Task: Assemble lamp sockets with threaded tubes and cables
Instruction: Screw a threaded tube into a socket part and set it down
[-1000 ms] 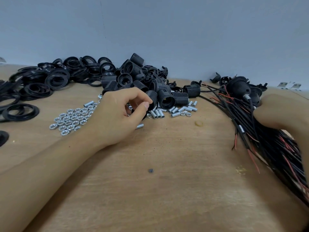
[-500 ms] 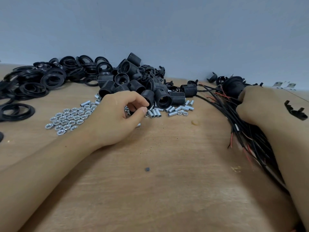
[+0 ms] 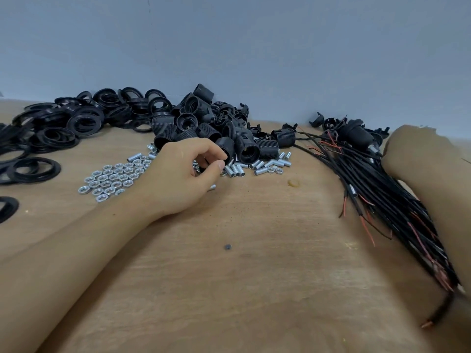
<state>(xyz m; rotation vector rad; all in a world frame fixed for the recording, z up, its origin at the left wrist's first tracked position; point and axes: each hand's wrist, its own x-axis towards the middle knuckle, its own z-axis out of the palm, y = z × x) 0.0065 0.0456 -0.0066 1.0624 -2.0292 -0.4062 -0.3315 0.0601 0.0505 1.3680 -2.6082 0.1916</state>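
Observation:
My left hand (image 3: 178, 174) lies on the table in front of the pile of black lamp sockets (image 3: 224, 131). Its thumb and curled fingers pinch a small black socket part (image 3: 204, 167), mostly hidden. Short silver threaded tubes (image 3: 257, 167) lie scattered just right of its fingertips, and one tube (image 3: 212, 187) pokes out under the thumb. My right hand (image 3: 418, 154) rests on the upper end of the black and red cable bundle (image 3: 377, 197), its fingers hidden behind the hand. A socket with a tube fitted (image 3: 356, 135) lies at the head of the bundle.
A patch of silver hex nuts (image 3: 109, 180) lies left of my left hand. Black rings (image 3: 84, 123) are heaped at the back left. Small black clips (image 3: 318, 121) sit near the wall. The wooden table (image 3: 254, 263) stretches toward me, and a grey wall stands behind.
My right hand has drawn back to the right from the socket at the head of the cables. My left hand has barely moved, its thumb and fingers staying together at the tubes.

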